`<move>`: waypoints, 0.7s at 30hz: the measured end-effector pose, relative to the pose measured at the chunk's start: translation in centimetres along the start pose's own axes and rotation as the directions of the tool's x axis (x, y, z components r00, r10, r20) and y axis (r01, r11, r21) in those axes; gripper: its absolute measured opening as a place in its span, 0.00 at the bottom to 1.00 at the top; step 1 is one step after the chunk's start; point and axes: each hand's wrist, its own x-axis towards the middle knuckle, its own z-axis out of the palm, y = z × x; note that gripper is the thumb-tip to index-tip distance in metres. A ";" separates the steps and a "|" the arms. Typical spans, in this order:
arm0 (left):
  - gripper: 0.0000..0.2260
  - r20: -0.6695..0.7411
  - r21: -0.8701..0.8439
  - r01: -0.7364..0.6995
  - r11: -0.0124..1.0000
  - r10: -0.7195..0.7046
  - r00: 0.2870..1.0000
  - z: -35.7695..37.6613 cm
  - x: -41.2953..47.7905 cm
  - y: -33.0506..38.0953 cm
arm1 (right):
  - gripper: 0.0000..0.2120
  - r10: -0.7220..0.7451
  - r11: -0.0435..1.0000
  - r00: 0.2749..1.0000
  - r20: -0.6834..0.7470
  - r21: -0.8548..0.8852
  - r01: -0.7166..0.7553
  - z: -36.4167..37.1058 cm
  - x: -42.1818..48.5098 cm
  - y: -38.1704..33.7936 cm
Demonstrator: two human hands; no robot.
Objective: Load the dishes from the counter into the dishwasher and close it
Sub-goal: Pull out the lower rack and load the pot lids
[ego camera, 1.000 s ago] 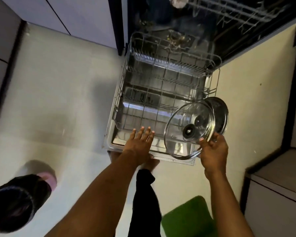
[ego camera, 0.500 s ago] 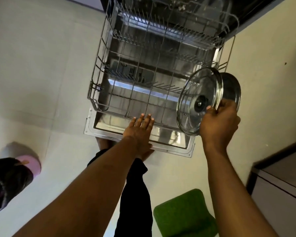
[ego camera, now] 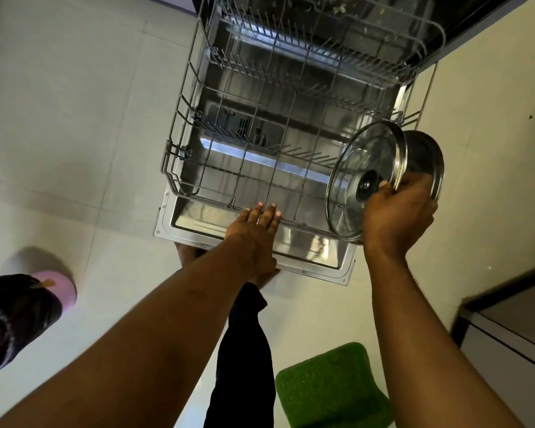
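A single head-worn wide-angle view looks steeply down and forward, close over the left hand (ego camera: 254, 233) and right hand (ego camera: 396, 214). Just beyond both hands sits the pulled-out dishwasher rack (ego camera: 186, 131), seen from above, with pale floor (ego camera: 74, 118) left of the left hand.

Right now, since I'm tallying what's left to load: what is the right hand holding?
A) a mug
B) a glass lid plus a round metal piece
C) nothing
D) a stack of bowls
B: the right hand grips a glass lid by its rim, with a round metal piece held just behind it.
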 end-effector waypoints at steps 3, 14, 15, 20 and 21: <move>0.43 0.007 -0.010 -0.002 1.000 0.002 1.000 -0.3 -0.1 0.0 | 0.14 -0.031 0.999 0.999 0.029 -0.023 0.031 -0.1 0.3 -0.4; 0.43 0.034 -0.021 -0.024 0.999 0.025 0.999 -1.0 -0.3 -0.2 | 0.16 -0.173 0.959 0.968 0.183 -0.193 0.208 -0.3 1.8 -2.3; 0.43 0.035 -0.021 -0.026 0.999 0.027 0.999 -1.0 -0.3 -0.3 | 0.16 -0.189 0.950 0.961 0.203 -0.210 0.231 -0.3 2.1 -2.6; 0.43 0.038 -0.011 -0.039 0.999 0.040 0.998 -0.9 -0.3 -0.4 | 0.15 -0.283 0.895 0.924 0.259 -0.276 0.351 -0.6 3.7 -3.9; 0.43 0.036 -0.008 -0.040 0.999 0.040 0.999 -0.9 -0.3 -0.4 | 0.15 -0.307 0.881 0.913 0.267 -0.284 0.379 -0.5 3.8 -4.0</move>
